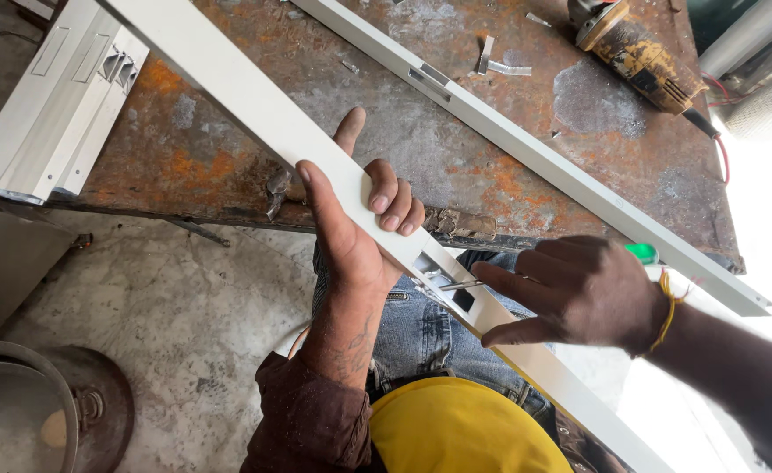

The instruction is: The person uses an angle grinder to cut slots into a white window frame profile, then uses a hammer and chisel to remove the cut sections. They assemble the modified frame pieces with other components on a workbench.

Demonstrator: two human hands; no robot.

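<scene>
Rusty bench (456, 166) beyond; left hand (355, 232) clamped round white profile (263, 114) jutting past bench's near edge, right hand (579, 293) closed on green-handled screwdriver (640, 253), tip in cutout, fitting seemingly unfinished.

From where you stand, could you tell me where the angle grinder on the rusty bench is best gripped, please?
Probably around the barrel-shaped body of the angle grinder, coming from above on the near side. It lies flat and diagonal on the rusty bench, disc end toward the far edge, cable trailing right, with nothing crowding its middle.
</scene>
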